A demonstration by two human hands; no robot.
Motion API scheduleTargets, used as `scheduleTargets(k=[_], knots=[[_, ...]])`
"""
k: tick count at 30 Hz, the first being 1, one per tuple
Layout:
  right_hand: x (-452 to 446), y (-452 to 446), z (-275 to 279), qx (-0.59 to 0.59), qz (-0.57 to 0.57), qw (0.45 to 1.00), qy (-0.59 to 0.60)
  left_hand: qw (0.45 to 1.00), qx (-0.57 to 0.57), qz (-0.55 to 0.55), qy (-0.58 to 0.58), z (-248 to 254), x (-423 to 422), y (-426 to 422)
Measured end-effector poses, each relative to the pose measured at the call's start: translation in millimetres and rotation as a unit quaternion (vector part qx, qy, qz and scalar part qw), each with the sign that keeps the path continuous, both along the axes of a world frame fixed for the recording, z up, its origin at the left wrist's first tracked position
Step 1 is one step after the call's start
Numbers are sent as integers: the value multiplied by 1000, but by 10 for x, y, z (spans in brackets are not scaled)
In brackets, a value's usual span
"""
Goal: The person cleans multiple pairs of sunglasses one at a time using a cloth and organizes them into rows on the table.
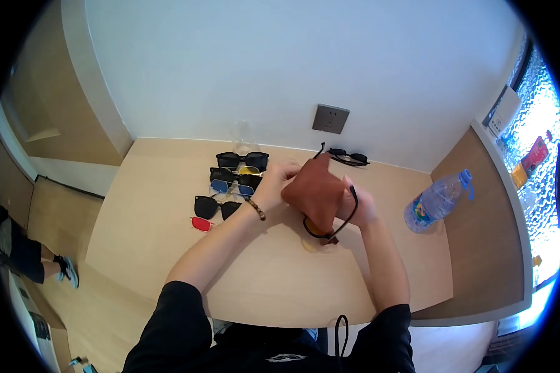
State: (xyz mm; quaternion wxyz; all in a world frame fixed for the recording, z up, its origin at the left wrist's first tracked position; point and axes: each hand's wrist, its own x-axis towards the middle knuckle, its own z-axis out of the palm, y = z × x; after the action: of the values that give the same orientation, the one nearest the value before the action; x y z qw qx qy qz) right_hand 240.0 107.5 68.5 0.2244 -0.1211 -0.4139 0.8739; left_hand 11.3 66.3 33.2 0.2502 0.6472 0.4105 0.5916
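Note:
In the head view a reddish-brown, leather-like cloth (316, 189) is bunched between my hands above the table. My left hand (277, 181) is closed on its left edge, with the fingertips partly behind it. A pair of dark-framed glasses with a yellowish lens (318, 228) shows below the cloth, and one black temple curves past my right hand (359, 204). That hand is closed at the cloth's right side and grips the glasses; most of its fingers are hidden. Beside my left wrist lie several sunglasses (242, 161) in a column, with small red-lensed glasses (201, 224) nearest me.
Black folded glasses (350, 157) lie near the wall at the table's back edge. A clear plastic bottle (438, 200) stands on the right, close to the wooden side panel (486, 217). A wall socket (330, 119) is above the table. Another person's legs (43, 261) show far left.

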Motion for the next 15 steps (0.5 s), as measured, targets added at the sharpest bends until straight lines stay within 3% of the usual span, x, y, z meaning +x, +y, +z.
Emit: scheduleTargets(k=[2, 4, 5, 7, 8, 9, 10, 11, 13, 15], knots=[[7, -32, 59, -20, 25, 999, -7, 1000, -4, 17, 10, 11, 6, 5], [69, -32, 140, 116, 88, 989, 21, 999, -9, 35, 19, 127, 26, -56], [87, -33, 187, 117, 88, 989, 21, 998, 19, 62, 24, 182, 36, -93], [98, -55, 334, 302, 87, 940, -133, 995, 47, 89, 27, 239, 57, -114], [87, -63, 476, 340, 84, 920, -176, 992, 72, 98, 18, 233, 58, -99], [69, -79, 450, 341, 85, 920, -177, 989, 98, 106, 8, 207, 50, -81], [46, -109, 396, 368, 8, 915, -164, 989, 98, 108, 8, 163, 19, -53], [30, -127, 368, 393, -71, 904, -150, 995, 66, 75, 28, 120, -30, -14], [59, -83, 396, 431, -82, 888, -134, 997, 35, 43, 48, 95, -56, -5], [43, -88, 417, 469, -91, 870, -120, 995, -44, -69, 49, 37, -15, -12]])
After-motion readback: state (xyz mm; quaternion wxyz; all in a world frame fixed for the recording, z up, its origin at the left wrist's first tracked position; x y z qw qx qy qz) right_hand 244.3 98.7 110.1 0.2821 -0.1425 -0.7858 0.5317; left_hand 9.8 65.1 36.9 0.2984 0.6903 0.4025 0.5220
